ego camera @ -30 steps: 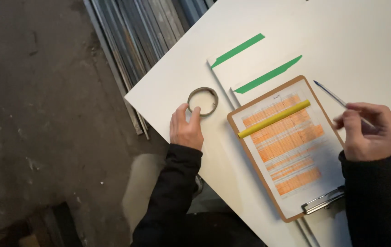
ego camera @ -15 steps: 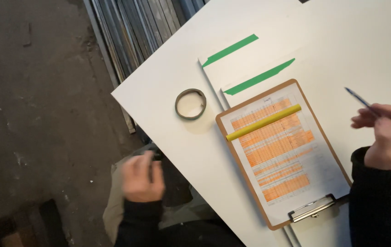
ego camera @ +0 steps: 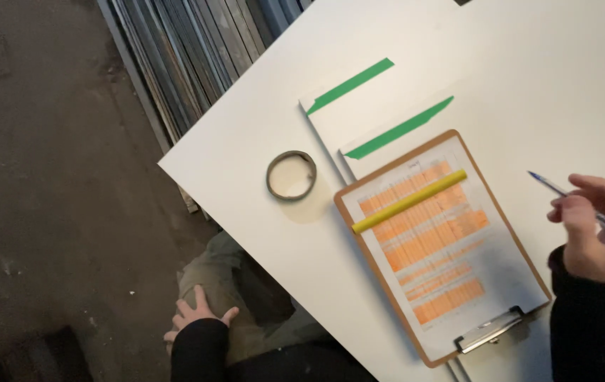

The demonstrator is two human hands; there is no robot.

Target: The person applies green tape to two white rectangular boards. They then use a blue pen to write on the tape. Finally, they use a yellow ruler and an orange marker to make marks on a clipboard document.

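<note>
The white table [ego camera: 528, 64] is taken as the landmark, and all positions are stated relative to it. The clipboard [ego camera: 435, 249] is laid flat on the table near the front edge, clip end toward the person, with an orange-printed form under the clip. A yellow marker [ego camera: 410, 201] is laid across the upper part of the form. Behind the clipboard, white sheets are seen on the table, marked with two green tape strips [ego camera: 350, 85]. The tape roll [ego camera: 291, 175] is left lying flat on the table, near its left corner and beside the clipboard, with nothing touching it.

A second earlier, the left hand [ego camera: 198, 316] was placed on the table just beside the roll. It has since been withdrawn off the table edge and is now rested, fingers spread and empty, on the person's trouser leg below the table. The roll is therefore judged to be released. The right hand [ego camera: 599, 230] is kept over the table's right side, fingers closed around a blue pen [ego camera: 547, 183], tip raised clear of the form. The hands are held well apart.
</note>
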